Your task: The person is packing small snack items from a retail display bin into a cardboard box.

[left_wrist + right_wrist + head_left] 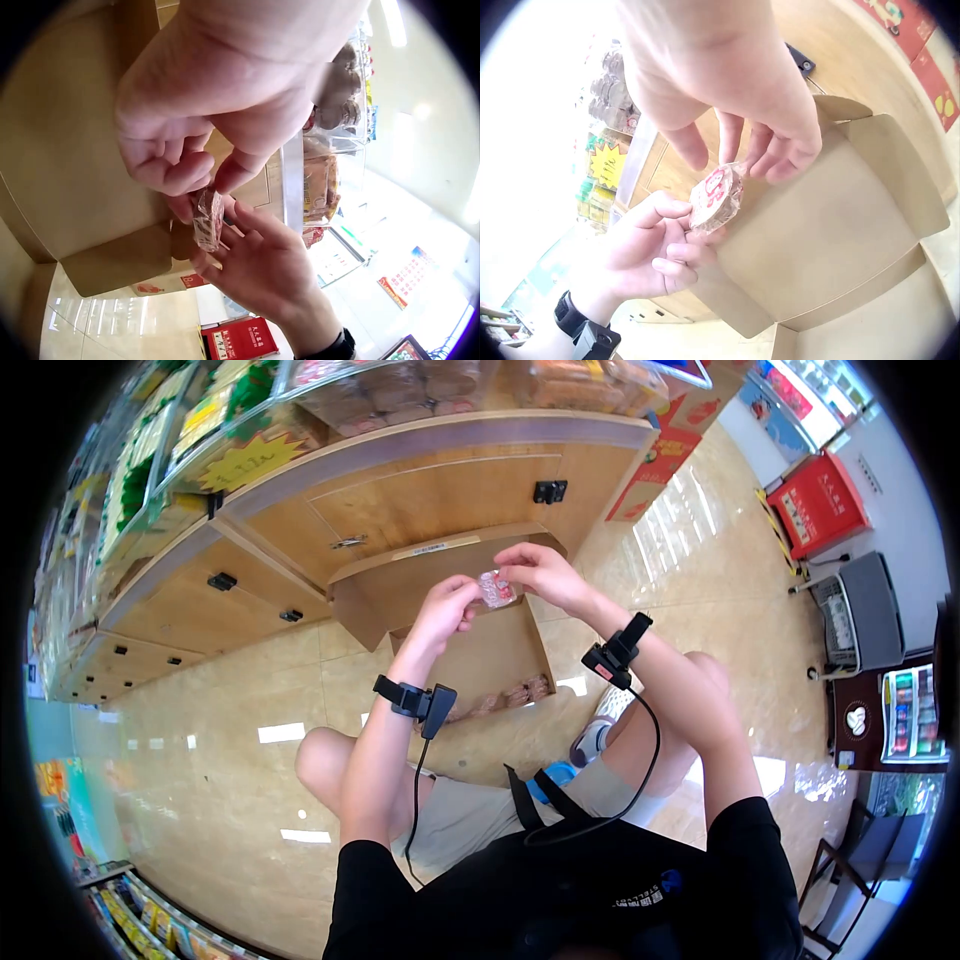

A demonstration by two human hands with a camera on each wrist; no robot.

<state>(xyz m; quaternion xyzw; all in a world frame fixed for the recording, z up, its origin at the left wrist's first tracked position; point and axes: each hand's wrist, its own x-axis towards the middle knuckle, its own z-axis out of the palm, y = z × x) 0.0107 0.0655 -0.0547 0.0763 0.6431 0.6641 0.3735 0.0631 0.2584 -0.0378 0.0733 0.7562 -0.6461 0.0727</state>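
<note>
A small round item in clear wrap with red print (496, 590) is held up over an open cardboard box (545, 645). My left hand (445, 612) pinches its edge between thumb and fingers, plain in the right wrist view, where the left hand (656, 247) is below the wrapped item (715, 196). My right hand (545, 575) is at its other side; in that wrist view the right hand (727, 82) has loosely bent fingers, one fingertip at the wrapper, the thumb apart. Several brown wrapped pieces (515, 695) lie along the box's near side.
Wooden cabinets (420, 480) with shelves of packaged goods above stand just beyond the box. A red carton (660, 465) is at the cabinet's right end. Farther right are a red box (822, 505) and a grey basket (870, 610). My bent legs flank the box's near side on shiny floor (240, 780).
</note>
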